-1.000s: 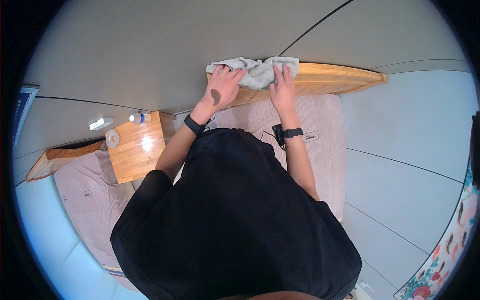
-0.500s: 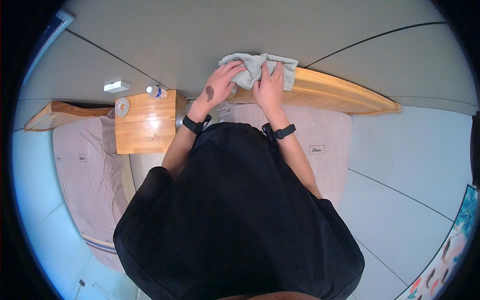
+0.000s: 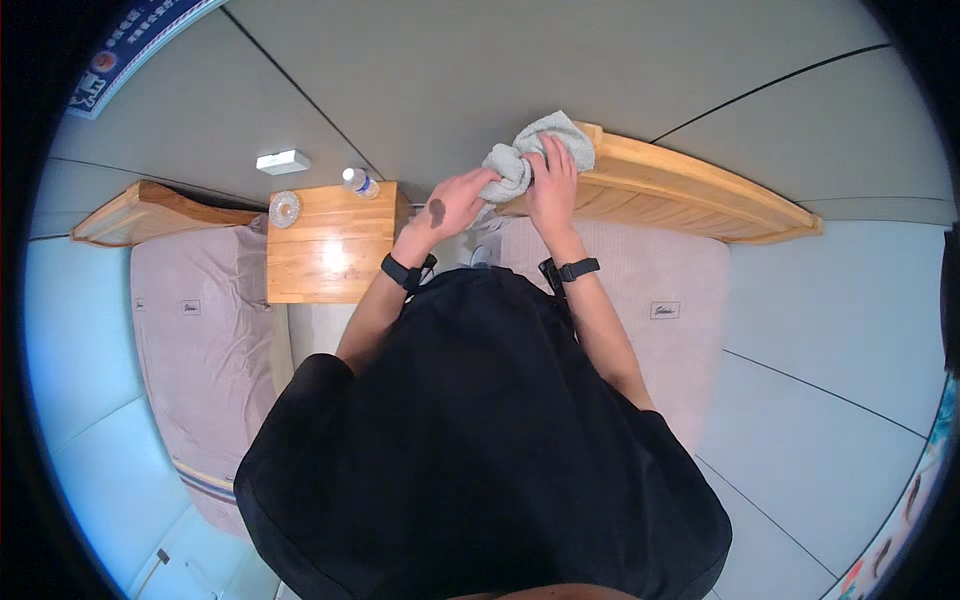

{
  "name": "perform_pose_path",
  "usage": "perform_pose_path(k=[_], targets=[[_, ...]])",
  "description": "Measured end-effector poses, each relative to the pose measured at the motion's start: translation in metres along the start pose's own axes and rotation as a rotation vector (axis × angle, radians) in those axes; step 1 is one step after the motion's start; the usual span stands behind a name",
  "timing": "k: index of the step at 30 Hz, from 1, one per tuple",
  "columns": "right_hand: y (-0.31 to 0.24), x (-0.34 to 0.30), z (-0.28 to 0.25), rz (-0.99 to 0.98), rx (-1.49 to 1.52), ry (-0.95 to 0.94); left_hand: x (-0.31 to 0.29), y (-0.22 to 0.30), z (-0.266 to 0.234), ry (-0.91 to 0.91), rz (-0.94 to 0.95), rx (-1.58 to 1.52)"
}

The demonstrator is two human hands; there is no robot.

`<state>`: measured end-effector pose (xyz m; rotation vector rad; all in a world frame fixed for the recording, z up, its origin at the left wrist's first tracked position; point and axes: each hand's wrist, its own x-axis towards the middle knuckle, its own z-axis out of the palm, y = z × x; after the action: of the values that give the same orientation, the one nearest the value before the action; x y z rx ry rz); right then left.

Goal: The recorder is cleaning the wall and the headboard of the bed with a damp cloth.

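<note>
A grey cloth [image 3: 508, 172], bunched up, lies over the left end of a wooden headboard [image 3: 690, 182]. My left hand [image 3: 458, 205] grips the cloth's left part, its fingers closed at the edge. On the cloth's right part rests my right hand [image 3: 552, 190], fingers bent over the fabric and pressing it against the headboard's top corner. Part of the headboard's end is hidden beneath the cloth and my right hand. Both wrists wear black bands.
Left of my hands stands a wooden nightstand [image 3: 330, 245] with a capped plastic bottle [image 3: 361, 184] and a round clear glass dish [image 3: 284, 209]. A white box [image 3: 283, 162] is on the wall above. Beds with pinkish covers flank it: a left bed [image 3: 190, 270] and a right bed [image 3: 650, 265].
The cloth has gone from spread out to bunched. My left hand has shifted right and lower, pulling in its left side; my right hand has moved slightly right. The view has shifted.
</note>
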<state>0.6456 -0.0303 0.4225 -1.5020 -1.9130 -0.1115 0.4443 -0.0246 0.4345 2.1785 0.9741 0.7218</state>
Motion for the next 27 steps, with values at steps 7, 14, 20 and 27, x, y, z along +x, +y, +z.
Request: perform_pose_path(k=[7,14,20,27], targets=[[-0.07,-0.087,0.026,0.128,0.094,-0.292,-0.107,-0.01,-0.019,-0.037,-0.058,-0.017],[-0.136,-0.206,0.051,0.304,0.262,-0.508,-0.245,-0.032,-0.018,-0.205,-0.33,-0.064],[-0.18,-0.274,0.08,0.462,0.351,-0.679,-0.329,-0.061,-0.008,-0.297,-0.485,-0.08],[-0.202,-0.28,0.145,0.551,0.416,-0.774,-0.367,-0.124,-0.005,-0.288,-0.572,-0.02]])
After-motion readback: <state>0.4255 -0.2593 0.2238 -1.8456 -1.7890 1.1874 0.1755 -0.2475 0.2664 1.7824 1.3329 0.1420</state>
